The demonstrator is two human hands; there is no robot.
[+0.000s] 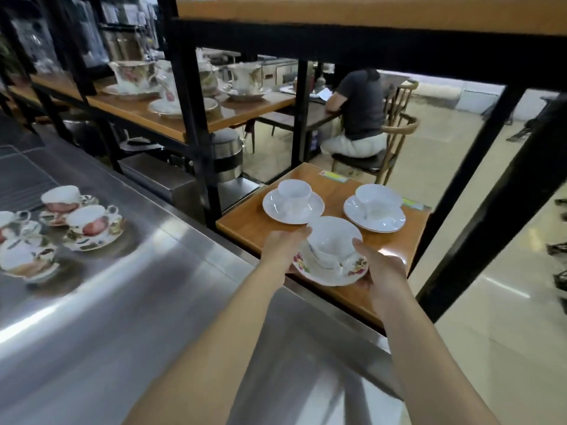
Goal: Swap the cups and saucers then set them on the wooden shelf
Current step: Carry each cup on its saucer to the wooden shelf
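A plain white cup (333,240) sits on a floral-rimmed saucer (322,276) at the front edge of the wooden shelf (245,227). My left hand (283,245) grips the saucer's left rim and my right hand (385,271) grips its right rim. Behind it on the shelf stand two plain white cups on white saucers, one at the left (293,202) and one at the right (376,208). On the steel counter at the left are several floral cups on floral saucers (92,225).
Black metal posts (199,133) frame the shelf, with an upper wooden shelf (368,10) overhead. More floral china stands on a far shelf (138,78). A person sits on a chair (362,118) beyond. The steel counter (153,286) runs under my arms.
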